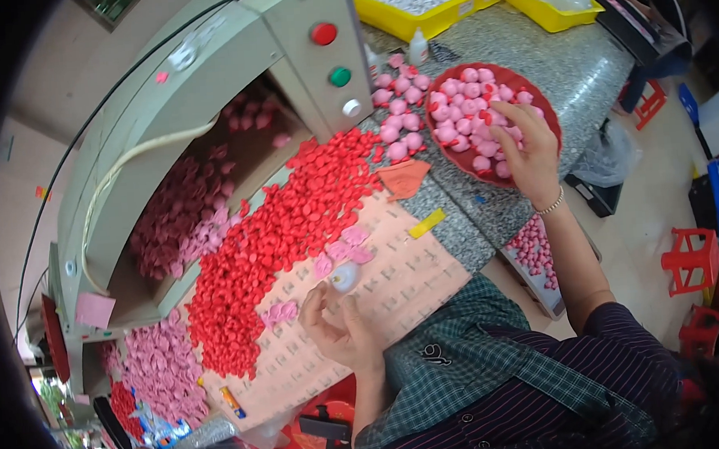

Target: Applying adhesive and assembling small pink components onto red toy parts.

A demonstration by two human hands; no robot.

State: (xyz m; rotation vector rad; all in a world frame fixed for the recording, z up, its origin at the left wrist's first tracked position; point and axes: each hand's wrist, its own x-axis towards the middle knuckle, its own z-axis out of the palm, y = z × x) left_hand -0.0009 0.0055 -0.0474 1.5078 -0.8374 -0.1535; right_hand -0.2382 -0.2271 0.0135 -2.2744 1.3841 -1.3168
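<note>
My right hand [532, 144] reaches over a red round bowl [552, 118] filled with small pink ball-shaped pieces [460, 111] that have red bits on them. Its thumb and forefinger are apart above the pieces; no held piece shows between them. My left hand [337, 329] hovers over the printed pink sheet, fingers loosely curled and apart, nothing visible in them. Just beyond its fingertips is a small rounded whitish object [345, 276], its kind unclear. Flat pink pieces [348, 246] lie beside it, with another few pink pieces [280, 313] left of the hand.
A heap of small red pieces [292, 204] runs across the printed sheet [396, 284]. Left of it stands a pale arched machine [294, 31] with pink pieces inside. Pink ball pieces [403, 123] and a white bottle [418, 48] stand near the bowl. Yellow trays [413, 24] sit behind.
</note>
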